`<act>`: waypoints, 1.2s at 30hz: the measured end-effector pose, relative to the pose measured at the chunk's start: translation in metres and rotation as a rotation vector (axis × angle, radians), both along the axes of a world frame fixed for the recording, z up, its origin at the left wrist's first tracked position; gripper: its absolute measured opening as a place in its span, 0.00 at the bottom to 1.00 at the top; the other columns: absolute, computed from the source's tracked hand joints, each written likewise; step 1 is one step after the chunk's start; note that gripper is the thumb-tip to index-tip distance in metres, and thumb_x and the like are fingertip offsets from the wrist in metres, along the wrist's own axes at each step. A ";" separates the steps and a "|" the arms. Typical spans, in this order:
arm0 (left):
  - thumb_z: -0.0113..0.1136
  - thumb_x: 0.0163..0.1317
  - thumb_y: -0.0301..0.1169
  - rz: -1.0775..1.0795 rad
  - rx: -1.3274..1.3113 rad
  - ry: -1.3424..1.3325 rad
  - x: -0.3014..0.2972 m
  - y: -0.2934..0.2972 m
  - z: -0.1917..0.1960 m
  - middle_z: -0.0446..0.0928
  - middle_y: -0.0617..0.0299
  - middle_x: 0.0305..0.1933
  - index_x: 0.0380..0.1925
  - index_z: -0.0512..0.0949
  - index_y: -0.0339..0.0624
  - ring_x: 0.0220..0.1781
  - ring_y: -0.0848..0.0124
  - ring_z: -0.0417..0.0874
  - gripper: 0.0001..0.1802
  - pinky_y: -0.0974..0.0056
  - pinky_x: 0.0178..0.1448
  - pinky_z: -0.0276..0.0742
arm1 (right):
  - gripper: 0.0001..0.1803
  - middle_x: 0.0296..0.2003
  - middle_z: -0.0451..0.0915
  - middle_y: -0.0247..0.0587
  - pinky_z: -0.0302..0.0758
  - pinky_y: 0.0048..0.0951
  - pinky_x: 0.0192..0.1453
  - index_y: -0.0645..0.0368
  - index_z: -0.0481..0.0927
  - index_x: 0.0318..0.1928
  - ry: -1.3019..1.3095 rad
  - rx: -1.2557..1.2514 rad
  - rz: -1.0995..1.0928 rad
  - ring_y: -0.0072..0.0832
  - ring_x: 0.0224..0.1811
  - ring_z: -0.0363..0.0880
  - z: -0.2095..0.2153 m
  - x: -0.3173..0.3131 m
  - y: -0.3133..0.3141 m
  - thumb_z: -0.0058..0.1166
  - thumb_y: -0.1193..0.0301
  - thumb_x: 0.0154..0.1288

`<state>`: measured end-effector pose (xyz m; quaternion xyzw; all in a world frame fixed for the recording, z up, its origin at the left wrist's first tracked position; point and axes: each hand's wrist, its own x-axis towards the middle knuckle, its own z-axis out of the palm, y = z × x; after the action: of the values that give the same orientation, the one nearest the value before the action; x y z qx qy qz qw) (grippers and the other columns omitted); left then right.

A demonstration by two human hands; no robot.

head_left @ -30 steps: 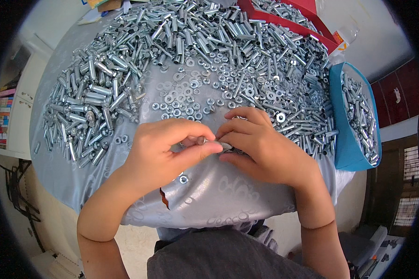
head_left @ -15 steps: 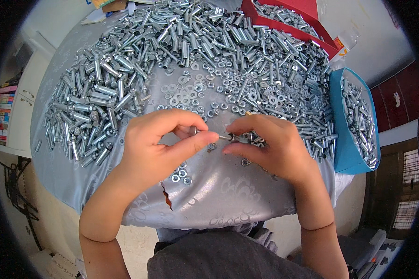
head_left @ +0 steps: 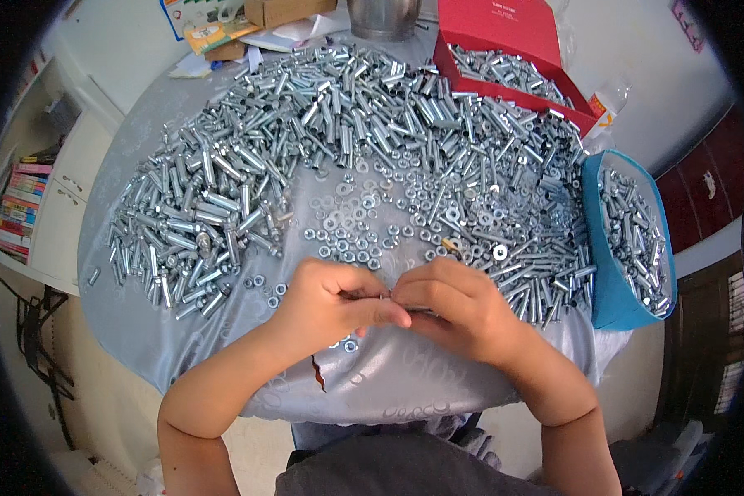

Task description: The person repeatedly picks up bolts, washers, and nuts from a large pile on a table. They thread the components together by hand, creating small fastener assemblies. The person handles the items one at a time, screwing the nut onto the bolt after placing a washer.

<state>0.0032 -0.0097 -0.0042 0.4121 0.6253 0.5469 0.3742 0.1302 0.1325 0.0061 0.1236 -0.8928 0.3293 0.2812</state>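
Observation:
My left hand [head_left: 326, 310] and my right hand [head_left: 463, 310] meet fingertip to fingertip over the near part of the table. Thumb and forefinger of the left are pinched on a thin metal bolt, mostly hidden by the fingers. The right hand's fingers are curled closed against the left's; a sliver of metal [head_left: 422, 310] shows under them, its kind unclear. Several loose nuts [head_left: 350, 345] lie beneath the left hand. Just beyond both hands, nuts and flat washers [head_left: 339, 240] are spread on the grey cloth.
Sleeved bolts [head_left: 207, 215] are heaped at the left, metal sleeves [head_left: 347, 124] at the back, long thin bolts [head_left: 546, 289] at the right. A blue box [head_left: 603, 248] and a red box [head_left: 504, 33] hold more metal parts. A metal bucket [head_left: 384, 18] stands behind. The tablecloth has a tear [head_left: 318, 374].
My hands have come together, closing the gap where the bolt's shaft and several small metal parts showed. The view has tilted up, bringing in the bucket and more of the red box.

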 end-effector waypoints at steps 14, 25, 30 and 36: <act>0.62 0.53 0.36 0.089 0.050 -0.159 -0.011 0.003 0.006 0.74 0.65 0.17 0.25 0.78 0.35 0.15 0.83 0.69 0.13 0.78 0.18 0.61 | 0.16 0.34 0.75 0.40 0.73 0.21 0.36 0.64 0.72 0.41 -0.046 -0.530 -0.094 0.24 0.34 0.75 0.005 0.008 -0.002 0.59 0.81 0.50; 0.63 0.51 0.35 0.078 0.045 -0.079 -0.009 0.002 0.004 0.73 0.66 0.16 0.24 0.78 0.36 0.15 0.84 0.69 0.11 0.78 0.19 0.62 | 0.08 0.30 0.77 0.38 0.75 0.21 0.37 0.66 0.75 0.34 -0.189 -0.610 -0.214 0.21 0.32 0.77 0.004 0.010 -0.001 0.58 0.78 0.53; 0.62 0.53 0.34 0.033 -0.049 -0.147 -0.010 0.005 0.006 0.74 0.66 0.18 0.31 0.79 0.36 0.17 0.83 0.70 0.12 0.78 0.21 0.63 | 0.08 0.30 0.77 0.38 0.76 0.21 0.38 0.66 0.75 0.35 -0.173 -0.575 -0.230 0.21 0.32 0.78 0.001 0.009 -0.002 0.57 0.79 0.53; 0.58 0.56 0.33 -0.034 0.050 -0.048 -0.008 0.006 -0.005 0.75 0.64 0.25 0.42 0.74 0.32 0.22 0.82 0.73 0.17 0.78 0.26 0.66 | 0.10 0.31 0.78 0.39 0.76 0.22 0.39 0.65 0.74 0.38 -0.149 -0.584 -0.230 0.21 0.33 0.78 0.001 0.005 -0.006 0.56 0.81 0.53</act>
<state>-0.0046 -0.0037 -0.0091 0.4188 0.5952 0.5656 0.3878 0.1349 0.1262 0.0069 -0.0886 -0.7867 0.5460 0.2741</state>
